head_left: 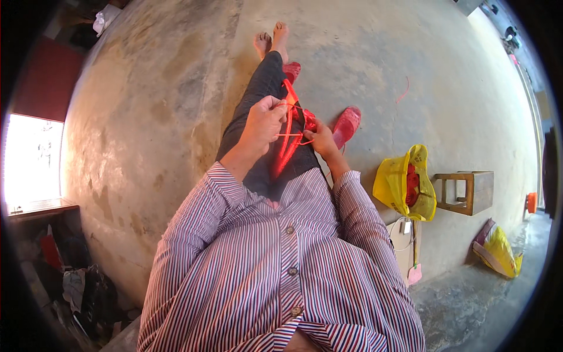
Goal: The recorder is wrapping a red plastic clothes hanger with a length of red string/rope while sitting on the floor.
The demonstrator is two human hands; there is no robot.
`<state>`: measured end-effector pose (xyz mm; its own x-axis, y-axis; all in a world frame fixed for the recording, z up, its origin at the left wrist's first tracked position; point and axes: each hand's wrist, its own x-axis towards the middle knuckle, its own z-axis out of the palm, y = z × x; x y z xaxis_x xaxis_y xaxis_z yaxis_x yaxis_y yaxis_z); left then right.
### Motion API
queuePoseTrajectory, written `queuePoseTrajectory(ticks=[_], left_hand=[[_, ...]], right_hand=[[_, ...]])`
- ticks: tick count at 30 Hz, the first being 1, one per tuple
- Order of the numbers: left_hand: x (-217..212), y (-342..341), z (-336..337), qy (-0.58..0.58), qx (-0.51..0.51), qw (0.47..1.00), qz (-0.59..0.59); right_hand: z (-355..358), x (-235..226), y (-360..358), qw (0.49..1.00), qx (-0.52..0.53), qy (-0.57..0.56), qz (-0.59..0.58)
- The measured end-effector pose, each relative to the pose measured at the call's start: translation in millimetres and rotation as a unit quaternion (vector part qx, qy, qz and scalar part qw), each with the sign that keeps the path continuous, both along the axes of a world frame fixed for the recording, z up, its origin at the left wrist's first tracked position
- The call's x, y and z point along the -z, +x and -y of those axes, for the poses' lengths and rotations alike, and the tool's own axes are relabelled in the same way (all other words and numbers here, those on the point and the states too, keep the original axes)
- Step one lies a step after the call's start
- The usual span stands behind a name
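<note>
My left hand (265, 122) is closed in a pinch on a thin red cord, above my thighs. Strands of it stretch across to my right hand (322, 139), whose fingers are closed on red cord beside a bunched red piece (310, 121). Between the hands a long red woven strip (284, 151) lies along my dark trousers (251, 105). Its upper end is an orange-red band near my knees. Exactly how the cord passes through the strip is too small to make out.
Red slippers (347, 124) lie on the concrete floor (158, 88) by my bare feet (280, 40). At right stand a yellow bag (392, 179) holding red material and a wooden stool (482, 192). Another yellow bag (498, 249) lies further right. A loose red strand (403, 91) rests on the floor.
</note>
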<state>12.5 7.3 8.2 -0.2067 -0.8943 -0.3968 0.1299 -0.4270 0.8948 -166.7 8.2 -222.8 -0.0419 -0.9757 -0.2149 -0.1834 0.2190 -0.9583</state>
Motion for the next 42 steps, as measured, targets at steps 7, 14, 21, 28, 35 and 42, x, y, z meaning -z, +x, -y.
queuePoseTrajectory(ticks=[7, 14, 21, 28, 35, 42], left_hand=[[14.3, 4.2, 5.3, 0.019, -0.011, 0.999, 0.026], [58.4, 1.4, 6.0, -0.086, 0.041, 0.961, 0.258], [64.1, 1.5, -1.5, -0.213, 0.084, 0.918, 0.325], [24.9, 6.3, 13.8, -0.155, -0.107, 0.973, 0.135], [-23.9, -21.4, -7.6, -0.03, -0.023, 0.992, -0.121], [31.8, -10.6, -16.9, -0.032, 0.016, 0.999, 0.004]], right_hand=[[-32.1, -79.6, -15.2, 0.975, 0.013, 0.054, 0.214], [-52.0, -126.1, -15.8, 0.947, -0.069, 0.076, 0.305], [-50.4, -145.8, -3.2, 0.94, -0.071, 0.043, 0.332], [-56.0, -190.8, -1.6, 0.99, 0.034, -0.126, 0.05], [-47.5, -207.2, 5.1, 0.898, -0.021, -0.397, -0.187], [-68.1, -227.0, -78.5, 0.801, 0.207, -0.181, 0.531]])
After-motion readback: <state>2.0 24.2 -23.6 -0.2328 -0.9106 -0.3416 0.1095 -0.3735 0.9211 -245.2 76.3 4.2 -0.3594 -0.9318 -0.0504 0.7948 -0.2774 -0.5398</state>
